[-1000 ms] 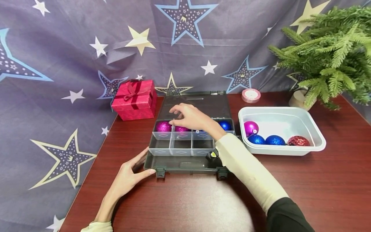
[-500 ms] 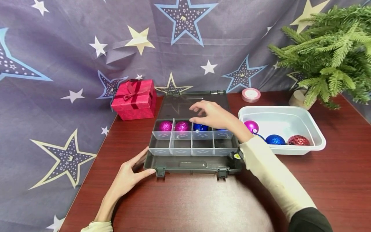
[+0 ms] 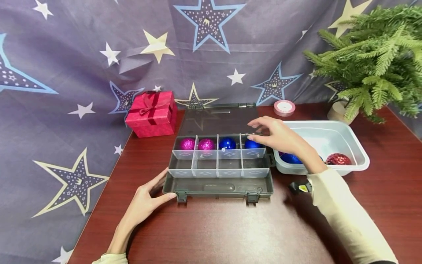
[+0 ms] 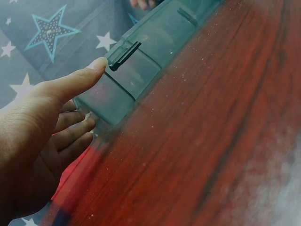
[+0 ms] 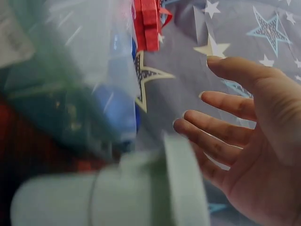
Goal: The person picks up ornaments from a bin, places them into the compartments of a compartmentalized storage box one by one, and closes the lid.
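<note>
Balls [image 3: 227,143] in the box's back row are now all showing, two pink then two blue; half a second ago the right hand [image 3: 278,135] was covering most of the last one. That hand is shifting right, now hovering over the right end of the box [image 3: 211,187], near the tub [image 3: 358,146]. Its fingers are spreading loosely, thumb apart, holding nothing. Left hand [image 3: 145,201] is staying put: thumb resting straight on the front wall by the left latch [image 3: 181,197], fingers lying relaxed along the left end. Right hand and wrist are now hiding the tub's pink ball almost fully and partly hiding its blue ones; the red ball [image 3: 338,159] is showing. Tree [image 3: 372,62] is running off the right edge. Right wrist view is blurring the box, plus a pale rimmed shape, cannot tell what.
</note>
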Demonstrator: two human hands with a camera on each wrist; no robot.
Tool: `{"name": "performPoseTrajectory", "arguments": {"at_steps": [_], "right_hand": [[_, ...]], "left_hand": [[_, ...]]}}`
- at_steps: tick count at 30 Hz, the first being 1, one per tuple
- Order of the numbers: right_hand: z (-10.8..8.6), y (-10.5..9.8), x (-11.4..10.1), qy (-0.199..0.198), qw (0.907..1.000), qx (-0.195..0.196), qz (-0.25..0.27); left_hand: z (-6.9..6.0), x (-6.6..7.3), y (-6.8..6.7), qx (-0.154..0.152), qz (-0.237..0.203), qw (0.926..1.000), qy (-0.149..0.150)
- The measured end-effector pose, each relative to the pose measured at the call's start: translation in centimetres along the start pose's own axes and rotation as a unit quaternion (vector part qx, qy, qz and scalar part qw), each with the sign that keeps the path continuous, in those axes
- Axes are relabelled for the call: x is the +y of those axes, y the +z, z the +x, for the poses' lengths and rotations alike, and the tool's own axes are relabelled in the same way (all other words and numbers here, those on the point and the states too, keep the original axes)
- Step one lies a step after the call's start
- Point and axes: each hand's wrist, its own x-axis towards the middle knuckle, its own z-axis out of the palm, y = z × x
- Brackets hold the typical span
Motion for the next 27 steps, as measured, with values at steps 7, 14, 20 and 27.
{"name": "performPoseTrajectory", "arguments": {"at_steps": [7,14,20,27], "right_hand": [[-2.9,-1.7,1.7,0.012,0.9996,0.024,0.005],[-5.1,-2.8,3.7,0.019,0.9987,0.047,-0.004],[-6.2,-3.1,5.0,0.043,0.9975,0.054,-0.016],[-6.6,-3.3,6.0,0.077,0.9962,0.041,-0.009]], "left_hand": [[0.0,0.0,0.1,0.0,-0.006,1.0,0.001],[0.0,0.0,0.1,0.0,-0.009,0.9999,0.008],[-0.1,-0.2,0.0,-0.001,-0.009,0.9998,0.015],[-0.1,-0.1,0.0,-0.001,-0.006,0.9999,0.009]]}}
